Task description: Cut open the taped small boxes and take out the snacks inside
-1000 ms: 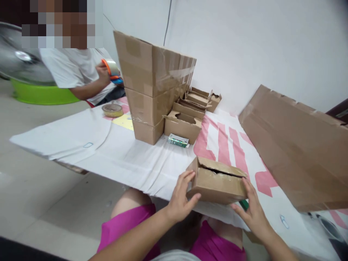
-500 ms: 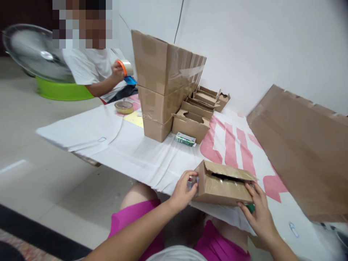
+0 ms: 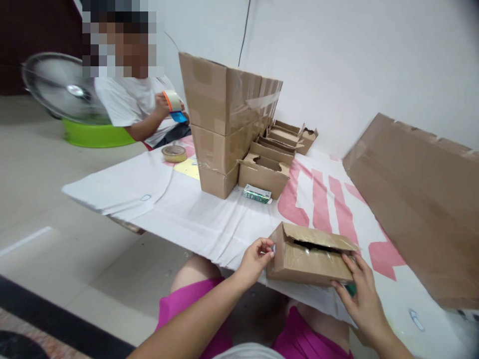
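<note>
A small cardboard box with clear tape across its front lies at the near edge of the white and pink sheet. Its top flap stands slightly ajar. My left hand pinches something small and shiny, perhaps tape, at the box's left end, fingers closed. Against the box's right front corner rests my right hand, fingers pressed on the side. A green object peeks out under that hand.
A tall stack of taped cartons stands mid-sheet, with several open small boxes behind it and a green packet beside them. A large flat cardboard sheet leans at right. Another person holds a tape dispenser; a tape roll and a fan are near.
My left hand went from gripping the box's left end to pinching something small at its corner. The right hand slid up along the front right corner. The view shifted slightly.
</note>
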Tool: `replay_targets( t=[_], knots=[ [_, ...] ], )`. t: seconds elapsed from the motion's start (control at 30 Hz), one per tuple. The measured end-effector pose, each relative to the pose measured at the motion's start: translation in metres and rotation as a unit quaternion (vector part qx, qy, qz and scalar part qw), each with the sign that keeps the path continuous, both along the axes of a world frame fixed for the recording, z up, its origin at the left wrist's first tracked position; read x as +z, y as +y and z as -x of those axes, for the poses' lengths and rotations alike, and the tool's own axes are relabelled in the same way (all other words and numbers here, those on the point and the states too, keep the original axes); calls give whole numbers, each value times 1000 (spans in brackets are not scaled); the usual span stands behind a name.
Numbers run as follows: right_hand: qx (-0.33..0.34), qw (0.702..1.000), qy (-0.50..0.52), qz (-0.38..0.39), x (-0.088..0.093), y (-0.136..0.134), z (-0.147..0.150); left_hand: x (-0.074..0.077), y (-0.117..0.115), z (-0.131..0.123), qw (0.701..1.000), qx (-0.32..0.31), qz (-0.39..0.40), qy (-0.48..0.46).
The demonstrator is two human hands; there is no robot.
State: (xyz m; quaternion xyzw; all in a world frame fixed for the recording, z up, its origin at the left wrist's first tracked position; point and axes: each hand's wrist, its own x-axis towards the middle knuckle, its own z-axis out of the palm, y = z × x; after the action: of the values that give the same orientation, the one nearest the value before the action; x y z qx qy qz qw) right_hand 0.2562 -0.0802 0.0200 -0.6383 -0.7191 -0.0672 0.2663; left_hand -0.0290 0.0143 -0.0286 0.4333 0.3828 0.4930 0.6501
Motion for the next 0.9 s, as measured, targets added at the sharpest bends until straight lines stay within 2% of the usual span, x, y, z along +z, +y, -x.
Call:
replay_targets(
  t=[0.23,0.33,0.4,0.57,0.7,0.9],
  knots=[
    [-1,1000,7,4,0,0,1,1,1,-1,999,-3,3,-33],
    [-1,1000,10,3,0,1,2,3,1,0,1000,-9,-8,-1],
    [-2,1000,10,0,0,1,2,4,1,0,1000,-3,-15,27],
    [-2,1000,12,-3,0,-1,2,6,1,-2,1000,21,-11,5],
    [-4,1000,16,-1,0,-2,2,4,4,-6,999,40,5,36],
    [-3,1000,13,-8,0,0,5,1,10,-8,998,54,23,34]
  ],
)
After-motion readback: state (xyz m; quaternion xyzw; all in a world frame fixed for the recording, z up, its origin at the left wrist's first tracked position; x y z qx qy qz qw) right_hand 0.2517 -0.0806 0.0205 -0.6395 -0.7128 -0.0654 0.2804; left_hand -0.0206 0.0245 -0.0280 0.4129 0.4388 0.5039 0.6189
